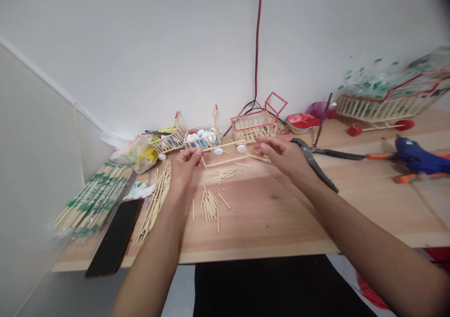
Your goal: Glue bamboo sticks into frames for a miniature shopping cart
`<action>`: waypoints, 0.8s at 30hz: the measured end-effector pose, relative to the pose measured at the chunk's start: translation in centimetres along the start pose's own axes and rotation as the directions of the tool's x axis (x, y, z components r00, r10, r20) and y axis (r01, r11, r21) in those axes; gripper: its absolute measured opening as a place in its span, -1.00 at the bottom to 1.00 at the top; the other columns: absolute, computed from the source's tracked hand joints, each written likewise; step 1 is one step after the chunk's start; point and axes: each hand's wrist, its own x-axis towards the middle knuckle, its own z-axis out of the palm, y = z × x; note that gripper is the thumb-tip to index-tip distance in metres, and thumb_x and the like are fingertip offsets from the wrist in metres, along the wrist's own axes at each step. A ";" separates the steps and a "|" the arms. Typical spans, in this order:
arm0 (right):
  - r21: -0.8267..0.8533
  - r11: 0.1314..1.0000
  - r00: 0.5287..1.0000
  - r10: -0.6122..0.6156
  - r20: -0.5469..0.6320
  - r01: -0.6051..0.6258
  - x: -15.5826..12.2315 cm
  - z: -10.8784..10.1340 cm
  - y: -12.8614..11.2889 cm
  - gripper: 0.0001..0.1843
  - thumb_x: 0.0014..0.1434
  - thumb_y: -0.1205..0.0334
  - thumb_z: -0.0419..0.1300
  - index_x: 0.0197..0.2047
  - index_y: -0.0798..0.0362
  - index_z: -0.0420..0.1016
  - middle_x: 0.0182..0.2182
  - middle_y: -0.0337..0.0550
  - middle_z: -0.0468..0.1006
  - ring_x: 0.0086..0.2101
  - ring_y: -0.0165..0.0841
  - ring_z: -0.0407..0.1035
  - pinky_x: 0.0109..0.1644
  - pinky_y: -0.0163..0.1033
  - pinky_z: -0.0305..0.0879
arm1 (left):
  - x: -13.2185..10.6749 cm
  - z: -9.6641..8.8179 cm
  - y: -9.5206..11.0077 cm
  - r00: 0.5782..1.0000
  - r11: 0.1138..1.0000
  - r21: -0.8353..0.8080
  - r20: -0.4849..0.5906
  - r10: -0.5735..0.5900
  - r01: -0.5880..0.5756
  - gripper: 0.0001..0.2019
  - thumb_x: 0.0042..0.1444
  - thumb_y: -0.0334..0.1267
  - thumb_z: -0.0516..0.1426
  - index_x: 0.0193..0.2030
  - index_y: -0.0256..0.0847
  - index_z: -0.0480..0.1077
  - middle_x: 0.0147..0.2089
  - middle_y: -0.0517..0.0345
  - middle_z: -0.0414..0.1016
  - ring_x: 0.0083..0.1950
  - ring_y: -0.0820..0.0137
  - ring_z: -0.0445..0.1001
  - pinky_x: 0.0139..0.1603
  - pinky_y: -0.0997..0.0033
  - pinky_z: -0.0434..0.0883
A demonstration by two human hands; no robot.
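A frame of thin wooden sticks [227,161] extends at a slight tilt over the worktop. At its left corner my left hand [186,165] pinches it between thumb and fingers. My right hand [281,155] is near the frame's right end, fingers stretched out and thumb a little apart; whether a fingertip touches a stick is hard to see. Below the frame lie short cut sticks [210,204] in loose piles. Longer bare sticks [156,200] rest beside my left wrist. Just behind the hands stand small stick carts, one with a red-painted rim [255,115] and another holding white and blue pieces [203,137].
Packed sticks [96,195] and a black phone [114,237] lie left on the wooden table [281,232]. Rightward are black-handled pliers [316,162], a blue glue gun [418,155], a bowl of red paint [303,121], a brush [323,119] and a larger cart of bottles [372,108].
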 end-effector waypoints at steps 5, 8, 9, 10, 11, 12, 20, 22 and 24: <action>-0.015 1.000 0.999 0.003 0.034 -0.003 0.0 0.1 -0.2 -0.60 0.16 -0.01 0.21 -0.01 0.02 0.54 -0.17 -0.03 0.64 -0.15 -0.18 0.50 -0.03 -0.04 0.40 | 1.1 -1.2 -0.6 0.999 0.999 0.050 -0.039 0.017 -0.015 -0.74 -0.10 -0.10 0.33 -0.45 -0.27 0.50 -0.57 0.24 0.40 -0.53 0.56 0.27 -0.45 0.56 0.23; -0.086 0.996 0.999 -0.016 0.044 0.020 -0.1 0.1 -0.4 -0.63 0.18 0.02 0.19 -0.03 0.04 0.55 -0.19 -0.05 0.64 -0.20 -0.21 0.50 -0.07 -0.07 0.40 | 1.5 -1.1 -0.9 0.999 0.997 0.078 -0.035 -0.007 0.010 -0.75 -0.11 -0.13 0.33 -0.51 -0.29 0.46 -0.61 0.26 0.37 -0.57 0.57 0.24 -0.48 0.55 0.20; -0.098 0.995 0.999 -0.024 0.046 0.029 -0.1 0.1 -0.4 -0.63 0.18 0.03 0.18 -0.03 0.05 0.55 -0.18 -0.05 0.63 -0.22 -0.22 0.50 -0.08 -0.08 0.40 | 1.6 -1.1 -1.0 0.999 0.996 0.084 -0.035 -0.016 0.018 -0.75 -0.11 -0.15 0.33 -0.53 -0.30 0.45 -0.62 0.26 0.37 -0.58 0.58 0.23 -0.49 0.55 0.20; -0.099 0.994 0.998 -0.030 0.048 0.035 0.0 0.2 -0.2 -0.63 0.18 0.04 0.17 -0.03 0.06 0.55 -0.17 -0.05 0.63 -0.23 -0.23 0.50 -0.08 -0.09 0.41 | 1.8 -1.0 -1.2 0.999 0.996 0.086 -0.036 -0.023 0.026 -0.76 -0.10 -0.16 0.32 -0.54 -0.30 0.44 -0.62 0.25 0.37 -0.58 0.58 0.23 -0.49 0.55 0.19; -0.092 0.995 0.998 -0.033 0.050 0.038 0.1 0.2 0.0 -0.63 0.17 0.04 0.17 -0.04 0.07 0.55 -0.17 -0.04 0.63 -0.24 -0.24 0.50 -0.09 -0.10 0.41 | 2.0 -1.1 -1.4 0.999 0.996 0.084 -0.040 -0.028 0.031 -0.76 -0.10 -0.17 0.31 -0.54 -0.31 0.44 -0.62 0.24 0.37 -0.58 0.58 0.23 -0.50 0.55 0.19; -0.076 0.996 0.998 -0.033 0.055 0.037 0.2 0.3 0.2 -0.62 0.17 0.05 0.17 -0.04 0.08 0.55 -0.16 -0.03 0.63 -0.25 -0.25 0.50 -0.10 -0.10 0.41 | 2.2 -1.1 -1.7 0.998 0.996 0.081 -0.045 -0.031 0.035 -0.77 -0.11 -0.18 0.31 -0.54 -0.31 0.44 -0.62 0.24 0.38 -0.59 0.58 0.24 -0.50 0.55 0.20; -0.070 0.997 0.998 -0.023 0.066 0.027 0.4 0.4 0.8 -0.64 0.17 0.06 0.16 -0.06 0.06 0.55 -0.22 -0.05 0.64 -0.28 -0.26 0.51 -0.11 -0.11 0.41 | 3.2 -2.1 -3.2 0.994 0.997 0.055 -0.099 -0.049 0.055 -0.74 -0.15 -0.15 0.33 -0.45 -0.32 0.45 -0.61 0.21 0.41 -0.62 0.56 0.28 -0.56 0.55 0.22; -0.067 0.997 0.997 -0.030 0.069 0.035 0.3 0.4 0.8 -0.64 0.17 0.07 0.16 -0.04 0.07 0.55 -0.21 -0.05 0.64 -0.25 -0.26 0.51 -0.10 -0.12 0.41 | 3.2 -2.1 -3.2 0.993 0.997 0.048 -0.110 -0.048 0.054 -0.73 -0.16 -0.17 0.34 -0.42 -0.33 0.45 -0.61 0.21 0.42 -0.62 0.56 0.30 -0.55 0.55 0.25; -0.061 0.997 0.997 -0.039 0.068 0.043 0.3 0.4 0.8 -0.64 0.18 0.08 0.15 -0.04 0.08 0.55 -0.20 -0.04 0.63 -0.23 -0.26 0.51 -0.10 -0.13 0.41 | 3.1 -2.0 -3.1 0.992 0.998 0.038 -0.121 -0.046 0.051 -0.73 -0.17 -0.19 0.34 -0.40 -0.34 0.45 -0.60 0.21 0.43 -0.61 0.55 0.33 -0.53 0.54 0.30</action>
